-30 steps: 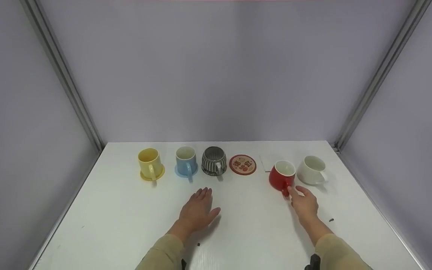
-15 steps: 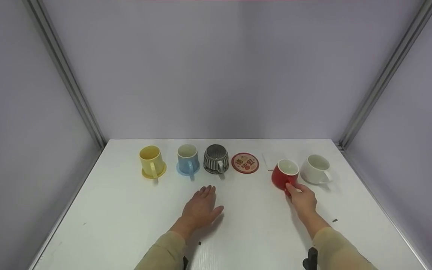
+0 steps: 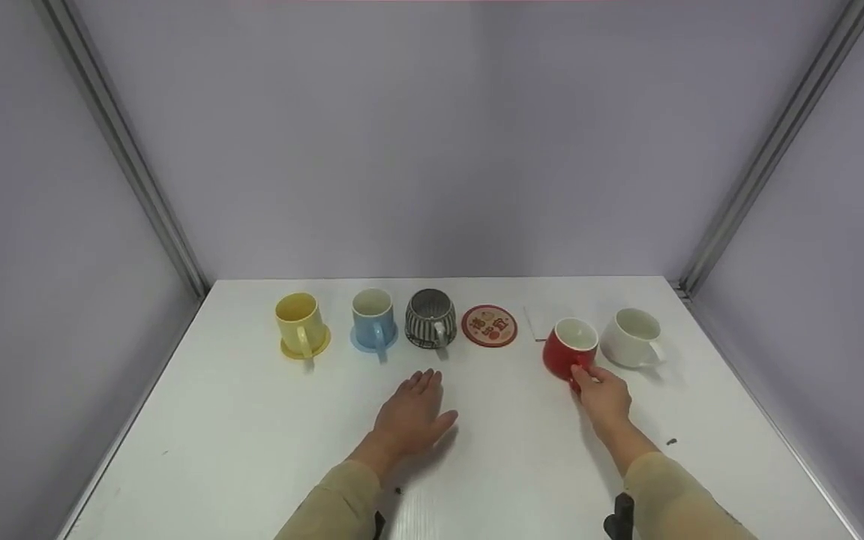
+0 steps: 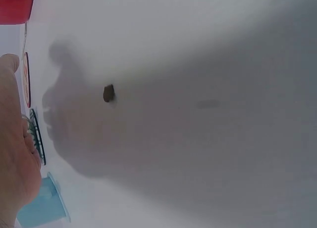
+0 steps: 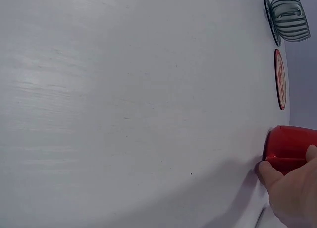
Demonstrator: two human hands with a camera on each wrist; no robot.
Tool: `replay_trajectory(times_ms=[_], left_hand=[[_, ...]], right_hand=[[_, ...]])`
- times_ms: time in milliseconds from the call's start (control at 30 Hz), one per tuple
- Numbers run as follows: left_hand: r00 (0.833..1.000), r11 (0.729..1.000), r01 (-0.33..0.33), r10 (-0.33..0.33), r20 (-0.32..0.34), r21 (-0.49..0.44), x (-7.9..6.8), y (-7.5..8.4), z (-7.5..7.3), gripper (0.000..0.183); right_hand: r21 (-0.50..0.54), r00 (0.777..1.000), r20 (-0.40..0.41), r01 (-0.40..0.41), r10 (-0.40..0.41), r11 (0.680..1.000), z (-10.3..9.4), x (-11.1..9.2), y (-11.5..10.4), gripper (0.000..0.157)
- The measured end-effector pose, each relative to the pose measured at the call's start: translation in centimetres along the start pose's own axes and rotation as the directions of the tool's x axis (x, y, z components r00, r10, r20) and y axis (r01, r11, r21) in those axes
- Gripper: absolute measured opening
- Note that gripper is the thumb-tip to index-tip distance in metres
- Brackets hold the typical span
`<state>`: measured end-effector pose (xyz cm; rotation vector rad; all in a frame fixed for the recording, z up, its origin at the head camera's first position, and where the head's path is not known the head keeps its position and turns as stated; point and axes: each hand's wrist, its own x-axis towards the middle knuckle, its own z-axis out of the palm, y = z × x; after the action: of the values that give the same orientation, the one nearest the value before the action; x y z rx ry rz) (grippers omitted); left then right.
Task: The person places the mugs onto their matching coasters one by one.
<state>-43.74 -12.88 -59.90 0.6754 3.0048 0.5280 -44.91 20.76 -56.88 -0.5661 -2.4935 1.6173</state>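
My right hand [image 3: 604, 395] pinches the handle of a red mug [image 3: 563, 355] with a white inside. The mug stands upright at the right, and the right wrist view shows thumb and fingers on its handle. Fingers straight and thumb spread, my left hand [image 3: 411, 412] hovers palm down above the white table, its shadow below it. Nearest to that hand is a dark striped mug [image 3: 421, 328]. A round red-rimmed coaster [image 3: 490, 326] with printed characters lies between the striped mug and the red one.
Leftward stand a light blue mug [image 3: 369, 330] on a blue coaster and a yellow mug [image 3: 297, 333] on a yellow coaster. A white mug [image 3: 627, 341] is close to the red mug's right. Behind the red mug lies a clear square coaster [image 3: 541, 319]. Grey walls [image 3: 432, 150] enclose the table.
My right hand's fingers have gone from beside the red mug's handle to a pinch on it. My left hand has drifted slightly right and stays flat.
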Motion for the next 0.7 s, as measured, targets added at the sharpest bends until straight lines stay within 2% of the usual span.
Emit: replay_trajectory(times_ms=[233,467,700], left_hand=[[1.0,0.999,-0.016,0.017,0.012,-0.043,1.6,1.2,0.4,0.079],[0.999,0.998,-0.033,0.035,0.039,-0.055,4.2,3.0,1.1,0.078],[0.998,0.998,-0.036,0.038,0.043,-0.041,6.9,4.2,1.5,0.078]], right_hand=[[0.045,1.0,0.001,0.007,-0.007,0.999,-0.2,0.0,0.0,0.048],[-0.004,1.0,-0.004,-0.012,0.012,1.0,-0.4,0.1,0.2,0.047],[0.012,0.997,0.055,-0.061,0.06,0.998,-0.3,0.3,0.0,0.049]])
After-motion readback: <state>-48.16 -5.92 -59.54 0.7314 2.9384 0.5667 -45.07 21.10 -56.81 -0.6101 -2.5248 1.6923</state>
